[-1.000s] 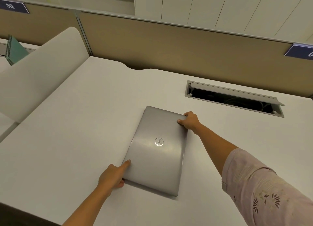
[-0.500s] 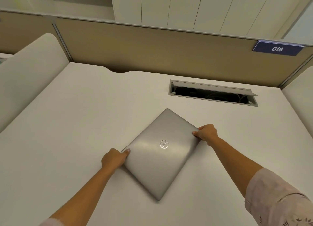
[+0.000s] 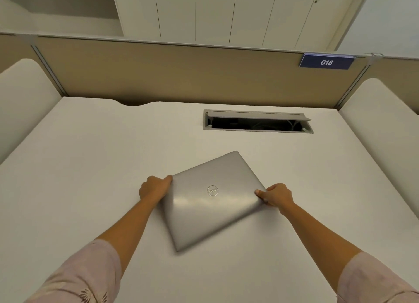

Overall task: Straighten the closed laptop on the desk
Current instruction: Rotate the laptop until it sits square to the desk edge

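Gripping opposite corners, the left hand (image 3: 155, 187) and right hand (image 3: 276, 196) each curl fingers around an edge of the closed silver Dell laptop (image 3: 213, 200), which lies flat but skewed diagonally on the white bench (image 3: 90, 166), well short of the open cable hatch (image 3: 258, 121). Uneven pushing could overshoot the turn, or slide it toward the near edge.

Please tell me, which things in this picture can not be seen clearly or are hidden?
Head view only:
- Left hand: its fingers curl round the laptop corner, tips hidden.
- Right hand: fingers partly hidden under the laptop edge.
- Cable hatch: inside too dark.
- Laptop underside: hidden by the desk.
- Both sleeves: cut by the bottom edge.
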The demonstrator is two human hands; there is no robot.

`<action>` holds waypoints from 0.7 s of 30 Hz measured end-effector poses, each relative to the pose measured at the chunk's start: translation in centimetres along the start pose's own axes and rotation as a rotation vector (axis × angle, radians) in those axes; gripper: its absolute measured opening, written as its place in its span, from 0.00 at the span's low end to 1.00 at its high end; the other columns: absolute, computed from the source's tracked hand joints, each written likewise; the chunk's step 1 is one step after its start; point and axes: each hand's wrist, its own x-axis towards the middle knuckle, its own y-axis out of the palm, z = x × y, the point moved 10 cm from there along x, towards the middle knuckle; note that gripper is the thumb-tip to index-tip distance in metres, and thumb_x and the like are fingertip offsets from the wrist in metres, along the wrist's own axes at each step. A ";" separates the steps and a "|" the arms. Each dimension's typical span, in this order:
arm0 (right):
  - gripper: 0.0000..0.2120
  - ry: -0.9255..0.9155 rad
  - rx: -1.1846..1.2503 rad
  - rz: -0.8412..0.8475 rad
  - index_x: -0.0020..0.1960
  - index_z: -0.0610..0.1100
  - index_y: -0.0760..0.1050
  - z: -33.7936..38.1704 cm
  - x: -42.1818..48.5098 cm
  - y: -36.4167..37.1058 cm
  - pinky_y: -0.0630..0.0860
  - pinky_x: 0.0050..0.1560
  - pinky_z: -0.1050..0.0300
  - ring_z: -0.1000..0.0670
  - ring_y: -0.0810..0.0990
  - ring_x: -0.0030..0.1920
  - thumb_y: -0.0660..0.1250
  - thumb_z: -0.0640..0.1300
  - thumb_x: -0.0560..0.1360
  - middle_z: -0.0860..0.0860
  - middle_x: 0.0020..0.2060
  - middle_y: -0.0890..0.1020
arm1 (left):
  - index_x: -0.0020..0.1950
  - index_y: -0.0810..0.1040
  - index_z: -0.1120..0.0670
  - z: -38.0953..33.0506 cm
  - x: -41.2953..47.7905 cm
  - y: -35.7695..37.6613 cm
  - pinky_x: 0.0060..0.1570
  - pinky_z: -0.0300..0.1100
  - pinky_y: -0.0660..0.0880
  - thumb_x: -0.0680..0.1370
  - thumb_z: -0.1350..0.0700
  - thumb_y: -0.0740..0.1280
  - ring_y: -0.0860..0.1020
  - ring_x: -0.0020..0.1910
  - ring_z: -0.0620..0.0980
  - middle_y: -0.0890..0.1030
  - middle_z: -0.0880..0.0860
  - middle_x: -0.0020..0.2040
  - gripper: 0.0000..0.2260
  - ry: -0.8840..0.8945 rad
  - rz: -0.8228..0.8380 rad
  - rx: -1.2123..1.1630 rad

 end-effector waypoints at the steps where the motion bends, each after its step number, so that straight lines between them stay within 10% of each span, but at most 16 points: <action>1: 0.17 -0.007 -0.010 -0.007 0.30 0.43 0.73 -0.4 -0.1 -0.1 0.75 0.39 0.55 0.46 0.79 0.32 0.77 0.50 0.66 0.45 0.29 0.80 | 0.63 0.72 0.60 -0.1 -0.1 0.2 0.46 0.46 0.70 0.74 0.40 0.63 0.76 0.56 0.61 0.77 0.60 0.60 0.28 0.000 -0.004 -0.015; 7: 0.20 -0.132 -0.360 -0.098 0.39 0.43 0.70 0.6 -2.0 -1.1 0.68 0.34 0.57 0.46 0.76 0.36 0.70 0.59 0.70 0.48 0.35 0.78 | 0.75 0.57 0.59 -0.3 -3.2 1.7 0.59 0.55 0.69 0.74 0.39 0.65 0.67 0.66 0.65 0.63 0.62 0.71 0.38 0.140 -0.058 0.037; 11: 0.19 -0.577 -0.798 -0.349 0.56 0.45 0.72 6.6 -5.2 -0.4 0.72 0.45 0.51 0.43 0.79 0.47 0.64 0.58 0.75 0.47 0.51 0.79 | 0.78 0.50 0.60 -1.8 -6.5 2.2 0.71 0.55 0.59 0.74 0.35 0.62 0.57 0.74 0.63 0.57 0.61 0.77 0.43 0.482 -0.205 0.277; 16: 0.40 -1.009 -0.583 0.221 0.75 0.51 0.59 7.3 -7.6 6.1 0.58 0.74 0.51 0.49 0.58 0.76 0.67 0.67 0.70 0.50 0.76 0.61 | 0.78 0.53 0.58 -1.4 -11.2 7.2 0.73 0.54 0.40 0.70 0.24 0.47 0.46 0.77 0.62 0.52 0.59 0.79 0.48 0.872 -0.095 0.559; 21: 0.50 -1.126 -0.745 0.317 0.78 0.53 0.41 5.2 -8.2 9.3 0.36 0.75 0.50 0.51 0.38 0.77 0.62 0.72 0.69 0.53 0.78 0.42 | 0.77 0.56 0.60 1.5 -13.2 11.2 0.70 0.58 0.43 0.70 0.24 0.51 0.49 0.76 0.63 0.55 0.61 0.78 0.49 0.924 -0.034 0.682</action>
